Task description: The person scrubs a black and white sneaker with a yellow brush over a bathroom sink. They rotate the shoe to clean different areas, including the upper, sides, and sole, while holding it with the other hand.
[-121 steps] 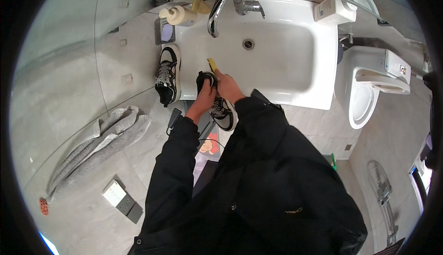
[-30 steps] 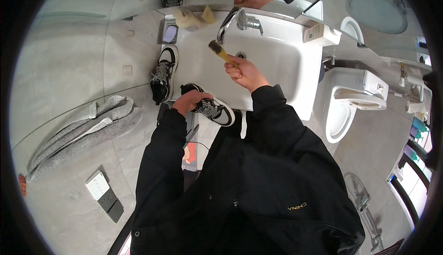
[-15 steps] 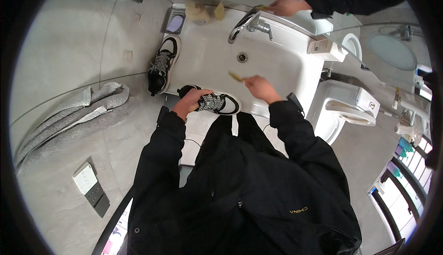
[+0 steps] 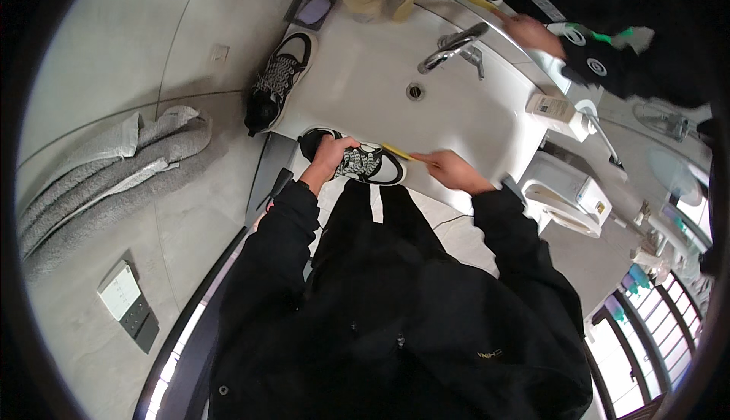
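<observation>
While the left hand (image 4: 328, 155) grips a black-and-white sneaker (image 4: 363, 163), a yellow brush (image 4: 397, 152) sits at its toe.
The right hand (image 4: 450, 171) clasps that brush.

L fingers (image 4: 347, 143) gripping b/w shoe (image 4: 365, 163), R fingers (image 4: 435, 160) w/ brush (image 4: 395, 151)

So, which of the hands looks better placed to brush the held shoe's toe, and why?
Probably the right hand: it grips the yellow brush, close to the toe end of the held shoe. The left hand is busy holding that shoe nearer the heel.
</observation>
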`<action>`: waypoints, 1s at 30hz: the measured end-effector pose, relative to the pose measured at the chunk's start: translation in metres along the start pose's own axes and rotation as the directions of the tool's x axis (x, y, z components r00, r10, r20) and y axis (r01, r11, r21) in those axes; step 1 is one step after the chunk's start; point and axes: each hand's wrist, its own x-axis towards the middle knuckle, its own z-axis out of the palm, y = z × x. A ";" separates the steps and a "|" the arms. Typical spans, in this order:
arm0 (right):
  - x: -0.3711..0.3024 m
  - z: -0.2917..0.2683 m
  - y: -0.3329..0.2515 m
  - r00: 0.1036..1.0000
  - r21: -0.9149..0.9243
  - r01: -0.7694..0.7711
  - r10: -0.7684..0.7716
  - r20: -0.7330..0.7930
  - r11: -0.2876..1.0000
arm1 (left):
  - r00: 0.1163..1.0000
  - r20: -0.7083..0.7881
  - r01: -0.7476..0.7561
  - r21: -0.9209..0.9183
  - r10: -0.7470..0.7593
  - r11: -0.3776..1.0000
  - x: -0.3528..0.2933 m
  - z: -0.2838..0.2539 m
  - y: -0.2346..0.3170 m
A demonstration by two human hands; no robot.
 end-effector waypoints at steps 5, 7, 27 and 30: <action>0.023 0.012 -0.016 0.910 0.029 0.370 -0.356 -0.212 0.929 | 0.999 -0.032 -0.015 0.152 0.021 0.988 0.010 -0.004 -0.010; 0.037 0.012 -0.023 0.942 0.035 0.306 -0.297 -0.156 0.951 | 1.000 0.024 -0.014 0.066 0.013 0.998 0.011 -0.005 -0.012; -0.007 0.046 0.003 0.946 -0.036 0.086 -0.093 -0.310 0.996 | 0.997 0.023 0.071 -0.014 -0.071 0.997 0.016 -0.005 -0.011; -0.030 0.057 0.006 0.940 -0.186 -0.043 -0.023 -0.340 0.982 | 0.998 0.006 0.062 -0.028 -0.062 0.998 0.016 -0.002 -0.007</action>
